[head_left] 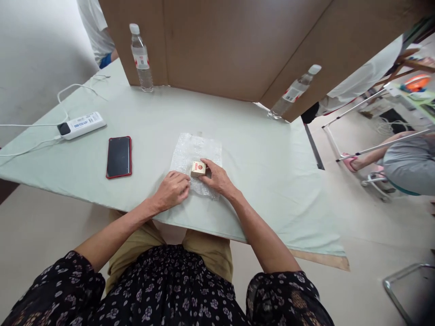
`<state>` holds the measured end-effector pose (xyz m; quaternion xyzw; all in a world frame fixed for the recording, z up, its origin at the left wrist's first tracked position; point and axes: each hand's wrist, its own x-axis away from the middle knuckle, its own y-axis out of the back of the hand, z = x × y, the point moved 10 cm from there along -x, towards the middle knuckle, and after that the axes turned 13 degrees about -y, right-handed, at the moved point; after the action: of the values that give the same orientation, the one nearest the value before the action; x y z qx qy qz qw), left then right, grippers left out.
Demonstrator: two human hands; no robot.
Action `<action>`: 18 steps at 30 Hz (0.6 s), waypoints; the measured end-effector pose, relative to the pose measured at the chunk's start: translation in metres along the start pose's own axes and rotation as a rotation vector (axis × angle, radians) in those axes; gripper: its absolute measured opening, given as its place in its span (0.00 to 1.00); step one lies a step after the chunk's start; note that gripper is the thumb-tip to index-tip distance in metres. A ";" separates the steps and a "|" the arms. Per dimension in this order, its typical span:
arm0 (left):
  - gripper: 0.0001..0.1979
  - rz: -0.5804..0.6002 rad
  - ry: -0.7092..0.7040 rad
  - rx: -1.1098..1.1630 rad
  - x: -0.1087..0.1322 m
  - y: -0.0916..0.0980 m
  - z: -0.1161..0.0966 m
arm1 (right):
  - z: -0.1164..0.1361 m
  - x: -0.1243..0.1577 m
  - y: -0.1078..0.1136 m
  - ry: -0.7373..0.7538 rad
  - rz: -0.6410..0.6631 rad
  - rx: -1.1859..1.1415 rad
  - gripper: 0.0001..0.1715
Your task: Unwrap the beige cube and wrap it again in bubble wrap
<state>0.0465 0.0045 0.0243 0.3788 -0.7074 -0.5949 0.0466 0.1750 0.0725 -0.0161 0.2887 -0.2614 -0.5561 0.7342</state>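
The small box point(198, 169) is pale yellow, with a round red mark and a little red patch on top. Its near side looks darker. It sits on a sheet of clear bubble wrap point(196, 146), which is wrinkly and shiny.

The worktop point(275, 190) has a light green cloth, and its front edge runs close to the wrap. A wide stretch of cloth goes off to the right. On the left lies a phone point(118, 157) with a red rim — well apart from the wrap. At the back, a big brown cardboard sheet point(217, 50) stands like a wall.

The box is between the two hands. The right hand point(219, 179) pinches its right side with thumb and fingers. The left hand point(172, 189) is curled at the wrap's left edge, just beside the box — I cannot tell if it pinches the wrap.
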 end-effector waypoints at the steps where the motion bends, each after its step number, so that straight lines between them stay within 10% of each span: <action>1: 0.08 -0.058 0.037 0.035 0.000 0.006 0.004 | 0.000 0.000 0.001 0.000 0.031 -0.019 0.39; 12: 0.07 -0.187 0.361 0.271 -0.019 0.023 0.047 | 0.023 0.027 0.050 0.069 0.063 -0.083 0.35; 18: 0.08 -0.127 0.365 0.391 -0.020 0.018 0.051 | 0.024 0.015 0.030 0.090 -0.096 -0.021 0.03</action>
<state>0.0259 0.0576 0.0332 0.5250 -0.7636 -0.3707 0.0621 0.1818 0.0617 0.0231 0.3178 -0.2080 -0.5798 0.7208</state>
